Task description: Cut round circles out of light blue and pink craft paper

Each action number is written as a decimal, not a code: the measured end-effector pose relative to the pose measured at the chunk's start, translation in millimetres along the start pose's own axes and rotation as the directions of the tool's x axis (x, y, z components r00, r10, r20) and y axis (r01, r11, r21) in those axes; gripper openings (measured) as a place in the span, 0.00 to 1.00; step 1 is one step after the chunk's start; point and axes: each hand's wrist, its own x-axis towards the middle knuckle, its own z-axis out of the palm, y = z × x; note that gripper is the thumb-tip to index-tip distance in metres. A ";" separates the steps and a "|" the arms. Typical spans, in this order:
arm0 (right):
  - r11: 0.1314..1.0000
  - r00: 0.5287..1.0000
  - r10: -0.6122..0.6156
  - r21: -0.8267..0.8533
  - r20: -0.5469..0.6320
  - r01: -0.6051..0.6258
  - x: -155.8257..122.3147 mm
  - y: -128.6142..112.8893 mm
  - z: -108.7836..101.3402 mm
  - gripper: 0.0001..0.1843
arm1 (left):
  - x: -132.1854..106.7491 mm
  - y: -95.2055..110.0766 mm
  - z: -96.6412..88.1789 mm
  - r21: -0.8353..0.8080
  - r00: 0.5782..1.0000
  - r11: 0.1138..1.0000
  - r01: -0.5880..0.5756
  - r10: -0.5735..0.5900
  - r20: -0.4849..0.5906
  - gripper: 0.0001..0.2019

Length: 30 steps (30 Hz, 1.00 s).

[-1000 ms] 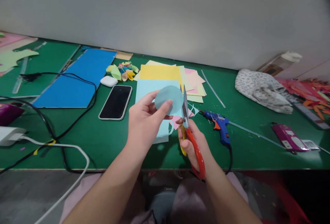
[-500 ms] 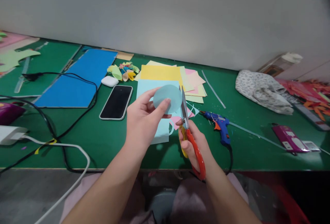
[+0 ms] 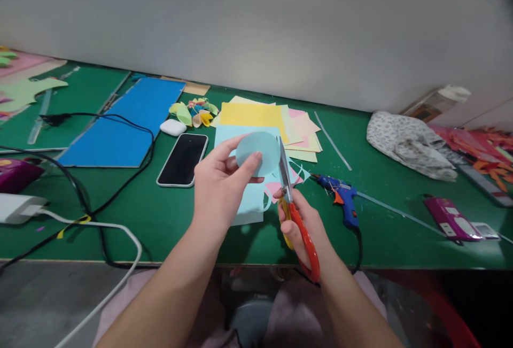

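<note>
My left hand (image 3: 220, 187) pinches a light blue paper disc (image 3: 258, 152) between thumb and fingers, held up over the green table (image 3: 168, 214). My right hand (image 3: 304, 227) grips orange-handled scissors (image 3: 298, 225); their blades point up and touch the disc's right edge. Under the hands lies a light blue sheet (image 3: 248, 201) with a curved cut-out. Behind it sits a stack of yellow and pink paper sheets (image 3: 272, 121).
A black phone (image 3: 183, 159), a white earbud case (image 3: 172, 126), paper petals (image 3: 194, 111) and a blue sheet (image 3: 128, 121) lie left. Black and white cables (image 3: 100, 214) cross the left side. A blue glue gun (image 3: 340, 198), patterned cloth (image 3: 409, 145) and a magenta item (image 3: 447, 217) lie right.
The disc and scissors have shifted slightly left and down in my hands; the disc has turned a little against the blades. Nothing on the table has moved.
</note>
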 end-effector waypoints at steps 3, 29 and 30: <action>1.000 1.000 0.004 0.000 -0.001 -0.004 -0.2 0.8 0.0 0.38 | 0.1 0.7 -0.1 0.006 1.000 1.000 0.000 0.000 -0.006 0.20; 0.999 0.999 0.033 -0.012 0.011 -0.033 0.2 -1.8 0.4 0.40 | 2.8 3.4 -4.8 0.017 1.000 1.000 -0.002 0.003 -0.030 0.20; 0.999 0.999 0.033 -0.014 0.013 -0.033 0.3 -1.6 0.5 0.40 | 3.0 3.2 -4.9 0.017 1.000 1.000 -0.003 0.004 -0.030 0.19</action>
